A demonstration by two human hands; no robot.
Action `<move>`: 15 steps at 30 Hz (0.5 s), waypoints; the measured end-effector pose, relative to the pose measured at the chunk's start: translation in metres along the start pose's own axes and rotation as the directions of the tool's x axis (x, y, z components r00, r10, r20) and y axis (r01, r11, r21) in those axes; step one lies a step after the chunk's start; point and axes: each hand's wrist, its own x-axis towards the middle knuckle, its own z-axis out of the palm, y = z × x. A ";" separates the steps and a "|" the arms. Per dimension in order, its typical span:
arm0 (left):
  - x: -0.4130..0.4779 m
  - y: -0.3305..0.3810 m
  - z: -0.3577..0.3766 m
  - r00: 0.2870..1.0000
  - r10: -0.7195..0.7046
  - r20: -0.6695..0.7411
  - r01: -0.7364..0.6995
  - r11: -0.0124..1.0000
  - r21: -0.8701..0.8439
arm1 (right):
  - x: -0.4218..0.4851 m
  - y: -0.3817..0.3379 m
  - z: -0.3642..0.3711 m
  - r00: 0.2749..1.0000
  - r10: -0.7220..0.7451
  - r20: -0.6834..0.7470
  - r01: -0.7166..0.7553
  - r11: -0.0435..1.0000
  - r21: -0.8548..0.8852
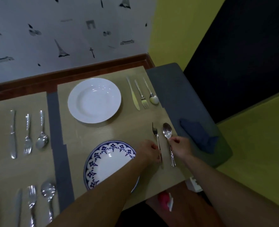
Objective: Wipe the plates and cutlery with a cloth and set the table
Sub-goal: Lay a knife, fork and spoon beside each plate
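Fork (155, 130): axis 12–6, tines at 12
Spoon (167, 130): parallel, bowl at 12
Left hand (147, 152): pinching fork handle
Right hand (181, 146): pinching spoon neck

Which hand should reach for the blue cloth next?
Right. The right hand, pinching the spoon, lies nearest the blue cloth on the grey mat; the left hand, holding the fork, would likely have to cross over it.

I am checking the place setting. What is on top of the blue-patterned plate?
The blue-patterned plate shows a bare white centre. The left forearm crosses above its right side and hides that part.
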 end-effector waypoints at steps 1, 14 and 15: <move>0.001 0.003 0.008 1.000 -0.015 -0.005 0.015 1.000 0.004 | 0.002 0.003 -0.005 1.000 0.000 0.003 0.000 1.000 -0.021; 0.007 -0.002 0.026 0.931 0.329 -0.156 -0.185 0.796 0.576 | 0.005 0.020 -0.021 0.924 -0.382 0.028 0.365 0.855 -0.368; 0.009 -0.004 0.025 0.926 0.354 -0.130 -0.211 0.771 0.601 | 0.004 0.023 -0.020 0.901 -0.422 0.099 0.424 0.809 -0.408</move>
